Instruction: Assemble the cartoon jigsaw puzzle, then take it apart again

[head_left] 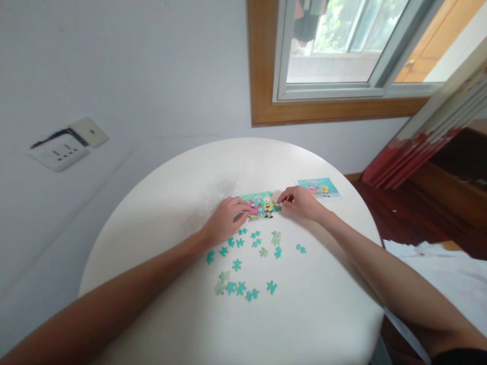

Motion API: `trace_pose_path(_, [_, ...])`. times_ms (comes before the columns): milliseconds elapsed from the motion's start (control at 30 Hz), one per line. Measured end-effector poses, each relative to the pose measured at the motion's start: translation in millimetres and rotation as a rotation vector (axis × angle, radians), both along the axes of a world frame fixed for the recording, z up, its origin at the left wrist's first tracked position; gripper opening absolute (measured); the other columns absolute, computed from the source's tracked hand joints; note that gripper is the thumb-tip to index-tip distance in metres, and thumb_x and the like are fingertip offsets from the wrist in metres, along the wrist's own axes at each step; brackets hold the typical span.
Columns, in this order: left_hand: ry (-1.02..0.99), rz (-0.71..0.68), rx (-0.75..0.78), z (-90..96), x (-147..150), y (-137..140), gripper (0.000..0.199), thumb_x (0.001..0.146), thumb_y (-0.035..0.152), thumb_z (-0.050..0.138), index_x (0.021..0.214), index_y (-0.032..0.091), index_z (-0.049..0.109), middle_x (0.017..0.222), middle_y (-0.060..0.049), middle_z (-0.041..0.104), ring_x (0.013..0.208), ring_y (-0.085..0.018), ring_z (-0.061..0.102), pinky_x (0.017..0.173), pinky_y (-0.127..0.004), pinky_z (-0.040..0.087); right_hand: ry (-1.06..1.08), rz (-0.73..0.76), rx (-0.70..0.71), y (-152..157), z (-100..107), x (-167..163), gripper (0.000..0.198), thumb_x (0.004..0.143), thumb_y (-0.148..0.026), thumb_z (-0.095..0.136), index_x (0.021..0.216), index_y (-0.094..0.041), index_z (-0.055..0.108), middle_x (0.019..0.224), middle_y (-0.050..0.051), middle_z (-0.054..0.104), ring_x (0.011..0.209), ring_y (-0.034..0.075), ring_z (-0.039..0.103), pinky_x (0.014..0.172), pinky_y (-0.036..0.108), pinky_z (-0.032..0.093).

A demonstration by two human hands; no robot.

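A partly joined jigsaw puzzle [261,207] with pink and yellow cartoon figures on turquoise lies on the round white table [171,203]. My left hand [228,219] rests at its left side, fingers stretched over the edge and thumb apart. At the opposite side, my right hand [302,202] has its thumb and fingertips pinched on a small turquoise puzzle piece [277,207], which touches or nearly touches the joined part. Loose turquoise and pale green pieces [237,264] are scattered on the near side, a few of them close together or overlapping.
A printed picture card [323,187] of the same cartoon lies behind my right hand. The table's far rim stands near a wall with a window [331,91]. Wall sockets [63,152] are at left; a red and white curtain [403,157] hangs at right.
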State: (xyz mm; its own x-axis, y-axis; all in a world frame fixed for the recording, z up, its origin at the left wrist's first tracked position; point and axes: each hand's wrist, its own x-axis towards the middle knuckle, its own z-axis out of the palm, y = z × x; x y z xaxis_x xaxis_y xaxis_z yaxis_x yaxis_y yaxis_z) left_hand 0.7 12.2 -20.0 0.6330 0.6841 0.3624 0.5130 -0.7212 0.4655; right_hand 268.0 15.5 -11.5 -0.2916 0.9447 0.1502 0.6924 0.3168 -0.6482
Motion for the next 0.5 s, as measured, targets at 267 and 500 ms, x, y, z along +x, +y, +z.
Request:
trace_pose_path(267, [-0.004,0.004,0.019,-0.6,-0.5,1.2,0.023,0.094,0.021,0.052,0.103,0.023,0.073,0.103,-0.005,0.069,0.1,-0.02,0.059,0.093,-0.037,0.044,-0.073,0.033,0.022,-1.2,-3.7,-0.7,0.031,0.069,-0.008,0.05,0.079,-0.017,0.078,0.078,0.006,0.073,0.066,0.015,0.06,0.062,0.026,0.042])
trace_pose_path(500, [-0.012,0.002,0.04,-3.1,-2.1,3.1,0.023,0.092,0.018,0.053,0.103,0.023,0.072,0.104,-0.005,0.068,0.101,-0.02,0.059,0.094,-0.038,0.044,-0.099,0.068,0.028,-2.0,-3.2,-0.1,0.031,0.069,-0.007,0.05,0.08,-0.018,0.078,0.076,0.005,0.072,0.064,0.015,0.059,0.062,0.025,0.042])
